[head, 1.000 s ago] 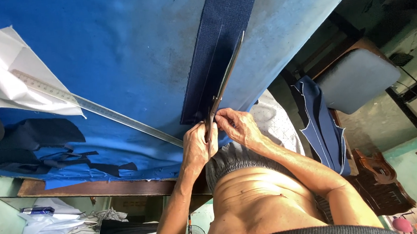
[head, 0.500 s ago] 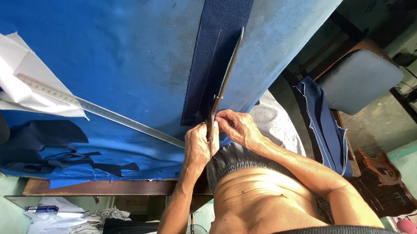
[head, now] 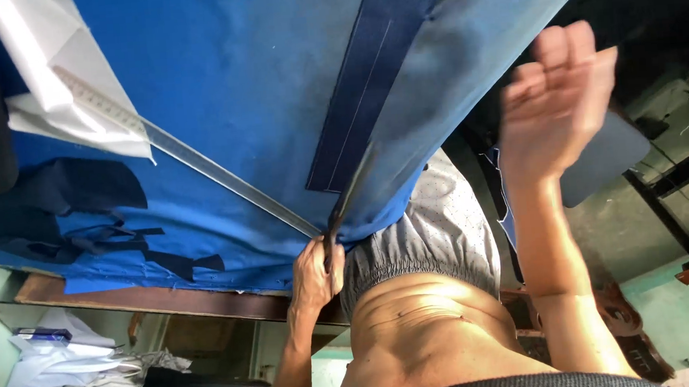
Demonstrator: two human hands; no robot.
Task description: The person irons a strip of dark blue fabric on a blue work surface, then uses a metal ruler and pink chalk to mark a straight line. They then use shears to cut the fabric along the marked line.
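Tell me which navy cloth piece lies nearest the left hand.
The long navy strip, marked with a pale line: its end lies just above the left hand, which grips a dark tool. The navy scraps lie farther left.

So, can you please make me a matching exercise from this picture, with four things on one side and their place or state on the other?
Things:
1. dark strip of cloth
2. metal ruler
3. right hand
4. left hand

Place or state:
A. lies slanted across the blue cloth, far end on the white paper
B. closed around a dark tool at the near table edge
C. lies on the blue cloth, with a pale line along it
D. raised in the air, open, holding nothing

Pairs: 1-C, 2-A, 3-D, 4-B
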